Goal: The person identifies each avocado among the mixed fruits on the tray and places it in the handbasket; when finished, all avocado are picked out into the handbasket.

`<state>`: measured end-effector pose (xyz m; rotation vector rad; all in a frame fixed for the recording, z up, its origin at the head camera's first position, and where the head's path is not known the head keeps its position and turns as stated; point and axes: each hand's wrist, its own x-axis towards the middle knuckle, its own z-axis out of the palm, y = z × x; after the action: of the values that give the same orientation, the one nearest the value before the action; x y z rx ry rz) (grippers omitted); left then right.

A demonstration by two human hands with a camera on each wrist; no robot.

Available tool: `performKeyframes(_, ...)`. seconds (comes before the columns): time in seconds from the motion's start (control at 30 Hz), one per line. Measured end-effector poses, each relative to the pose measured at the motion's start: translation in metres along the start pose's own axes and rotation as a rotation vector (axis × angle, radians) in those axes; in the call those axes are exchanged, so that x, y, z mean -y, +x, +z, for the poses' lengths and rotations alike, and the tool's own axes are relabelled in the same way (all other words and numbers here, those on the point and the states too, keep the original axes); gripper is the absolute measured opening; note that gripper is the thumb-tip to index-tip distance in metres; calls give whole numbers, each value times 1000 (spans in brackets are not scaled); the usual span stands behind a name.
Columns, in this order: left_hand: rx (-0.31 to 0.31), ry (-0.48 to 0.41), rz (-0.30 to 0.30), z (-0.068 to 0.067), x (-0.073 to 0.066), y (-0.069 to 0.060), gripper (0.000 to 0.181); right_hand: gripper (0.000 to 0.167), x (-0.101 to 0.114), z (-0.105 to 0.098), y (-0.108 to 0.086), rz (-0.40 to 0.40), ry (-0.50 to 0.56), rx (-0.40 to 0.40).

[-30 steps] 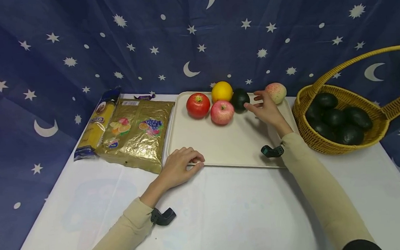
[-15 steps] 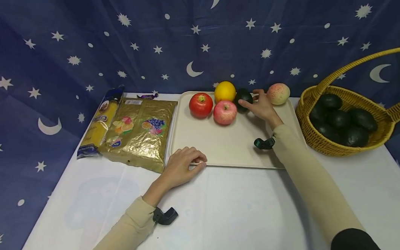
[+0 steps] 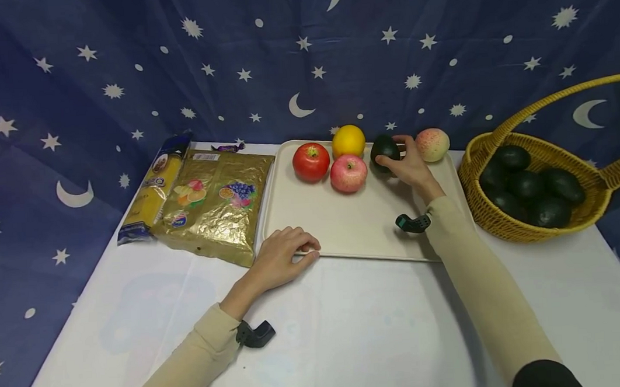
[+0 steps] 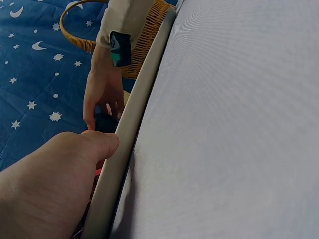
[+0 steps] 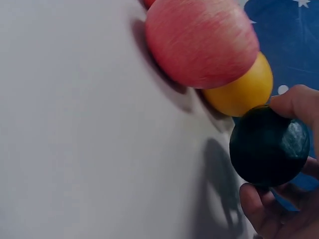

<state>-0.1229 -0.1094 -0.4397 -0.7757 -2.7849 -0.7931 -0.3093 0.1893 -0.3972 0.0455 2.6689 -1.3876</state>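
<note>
My right hand [image 3: 409,164] pinches a dark green avocado [image 3: 384,150] at the back of the beige tray [image 3: 359,226]. In the right wrist view the thumb lies on one side of the avocado [image 5: 269,149] and the fingers on the other, with a shadow on the tray beside it. To its left are a yellow orange-like fruit [image 3: 348,140], a pink apple [image 3: 349,174] and a red tomato-like fruit [image 3: 311,162]. A peach [image 3: 432,144] sits to the right. My left hand [image 3: 283,258] rests on the tray's front edge, fingers loosely bent, holding nothing.
A wicker basket [image 3: 479,205] with a tall handle stands right of the tray, holding several avocados [image 3: 549,211]. On the left lie a gold bag [image 3: 213,207], a yellow and blue pasta packet [image 3: 154,193] and a purple-wrapped sweet [image 3: 228,147]. A starry blue curtain [image 3: 238,33] hangs behind.
My right hand reached left to the avocado, took hold of it, and has moved it slightly right, away from the yellow fruit and apple. The left hand stays on the tray edge.
</note>
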Motion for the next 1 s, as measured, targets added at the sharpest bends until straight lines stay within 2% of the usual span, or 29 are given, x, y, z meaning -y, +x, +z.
performKeyframes(0.2, 10, -1, -7, -1, 1, 0, 9, 77, -3, -5, -6, -14, 19, -54)
performKeyframes(0.63, 16, -14, -19, -1, -1, -1, 9, 78, -7, -20, -28, 7, 37, -22)
performKeyframes(1.0, 17, -11, -22, 0, 0, 0, 9, 76, -5, -32, -51, -45, 6, -17)
